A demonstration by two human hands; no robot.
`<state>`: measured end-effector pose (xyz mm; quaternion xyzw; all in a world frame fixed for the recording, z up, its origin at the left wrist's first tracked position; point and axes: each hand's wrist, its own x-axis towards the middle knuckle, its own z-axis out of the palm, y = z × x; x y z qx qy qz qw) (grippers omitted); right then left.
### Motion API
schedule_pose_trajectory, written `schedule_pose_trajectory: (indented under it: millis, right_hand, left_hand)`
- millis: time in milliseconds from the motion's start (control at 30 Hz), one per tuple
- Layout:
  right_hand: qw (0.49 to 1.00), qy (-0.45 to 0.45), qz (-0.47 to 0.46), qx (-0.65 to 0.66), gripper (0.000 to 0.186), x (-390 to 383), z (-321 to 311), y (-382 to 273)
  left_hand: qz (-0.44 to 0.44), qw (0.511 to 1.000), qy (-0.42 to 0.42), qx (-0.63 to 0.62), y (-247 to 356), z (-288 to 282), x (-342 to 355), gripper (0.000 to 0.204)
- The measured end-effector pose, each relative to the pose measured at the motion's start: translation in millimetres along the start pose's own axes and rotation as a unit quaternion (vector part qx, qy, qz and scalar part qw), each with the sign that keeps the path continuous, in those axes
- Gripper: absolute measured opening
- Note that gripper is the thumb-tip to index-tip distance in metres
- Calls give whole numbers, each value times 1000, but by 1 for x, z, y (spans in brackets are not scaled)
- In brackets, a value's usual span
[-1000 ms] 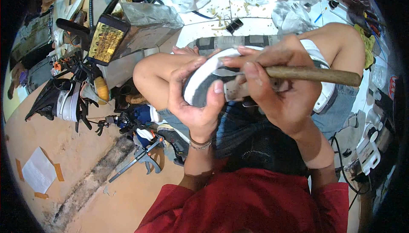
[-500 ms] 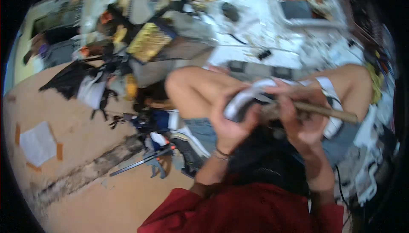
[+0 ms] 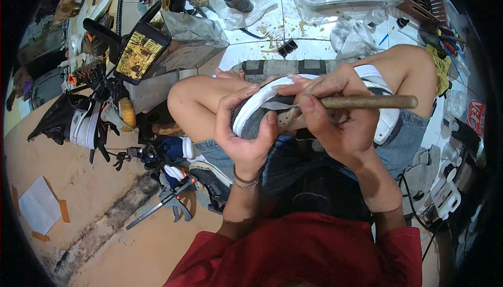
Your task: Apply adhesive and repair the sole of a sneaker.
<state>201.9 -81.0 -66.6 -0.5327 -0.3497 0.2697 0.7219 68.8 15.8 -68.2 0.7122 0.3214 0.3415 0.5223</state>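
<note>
Over my lap, my left hand (image 3: 243,127) grips the rounded end of a dark grey shoe (image 3: 250,123) with a white sole edge, thumb pressing on the near side. My right hand (image 3: 340,111) is closed around a wooden-handled tool (image 3: 369,102). Its handle points right, and a pale, pointed blade (image 3: 277,105) reaches from my fingers to the shoe beside the sole edge. My right fingertips also touch the shoe, hiding its middle. A white shoe part (image 3: 386,122) shows behind my right hand; whether it belongs to the same shoe, I cannot tell.
A phone (image 3: 141,51) on a holder stands front left, beside several shoes (image 3: 84,127). A bar clamp (image 3: 163,201) lies left of me. Ahead are a dark jar (image 3: 237,1), a small black object (image 3: 287,48), scattered scraps and a clear plastic tub (image 3: 335,5).
The view has shifted, so most surroundings sit farther left, and it is sharper. The tool's handle has swung from slanting down to the right to nearly level. Both hands keep their hold.
</note>
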Motion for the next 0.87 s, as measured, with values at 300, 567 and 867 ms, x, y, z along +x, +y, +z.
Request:
schedule_pose_trajectory:
  millis: [300,567,867]
  right_hand:
    - [999,24,20,7,8,-2,-2,2]
    - [999,-3,4,-45,10,1,1,-3]
    - [997,44,-5,57,11,-3,-1,4]
  left_hand:
    - [10,1000,1,10,-2,-3,-3,40]
    - [6,1000,-1,-28,4,4,-1,43]
    - [-4,999,-10,-52,3,2,-4,41]
